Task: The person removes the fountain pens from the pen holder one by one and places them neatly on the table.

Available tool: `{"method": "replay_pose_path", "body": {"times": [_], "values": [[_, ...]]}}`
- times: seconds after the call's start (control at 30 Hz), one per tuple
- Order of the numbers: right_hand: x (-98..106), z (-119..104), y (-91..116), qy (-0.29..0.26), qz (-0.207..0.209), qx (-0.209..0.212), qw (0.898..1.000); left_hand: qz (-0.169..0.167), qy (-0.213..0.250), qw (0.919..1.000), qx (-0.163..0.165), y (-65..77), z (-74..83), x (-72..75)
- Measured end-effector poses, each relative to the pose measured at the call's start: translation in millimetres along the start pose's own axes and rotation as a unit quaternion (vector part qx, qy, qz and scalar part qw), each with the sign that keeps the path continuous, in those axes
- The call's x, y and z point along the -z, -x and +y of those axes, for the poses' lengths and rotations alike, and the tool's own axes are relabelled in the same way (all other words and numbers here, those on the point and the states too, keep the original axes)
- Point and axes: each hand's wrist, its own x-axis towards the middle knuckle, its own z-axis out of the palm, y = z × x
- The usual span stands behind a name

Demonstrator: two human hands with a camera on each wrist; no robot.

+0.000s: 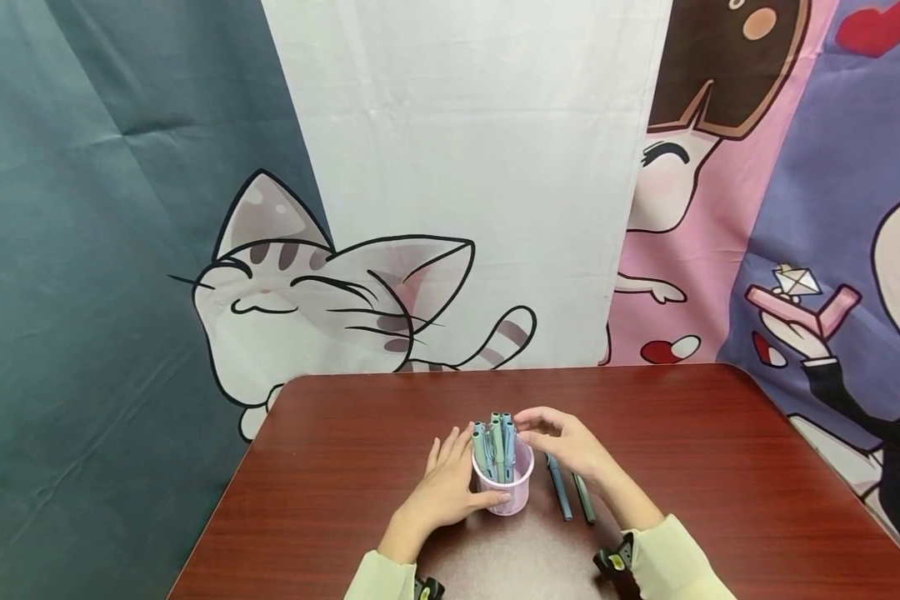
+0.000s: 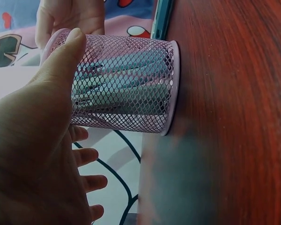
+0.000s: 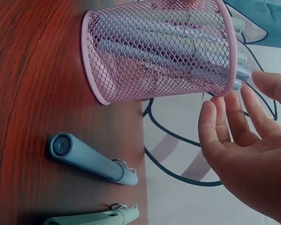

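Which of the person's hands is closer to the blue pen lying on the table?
Right. The right hand is raised near the far end of the blue pen; the left hand is farther off, on the pen cup's other side.

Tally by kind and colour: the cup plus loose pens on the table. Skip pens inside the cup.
Pink mesh cup: 1
Loose blue pen: 1
Loose green pen: 1
Total: 3
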Motion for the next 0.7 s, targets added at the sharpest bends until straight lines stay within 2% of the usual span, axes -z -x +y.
{"method": "replay_pose_path", "body": {"times": [0.4,0.7], "values": [[-4.3,2.9,-4.3,0.015,0.0,0.006,1.0,-0.007,-0.007,0.9999,0.002,-0.2,0.6,0.2],[-9.8,-1.3,-6.9,0.033,0.025,-0.008,0.999,-0.005,-0.01,0.9999,0.006,-2.2,-1.1,-1.0]]}}
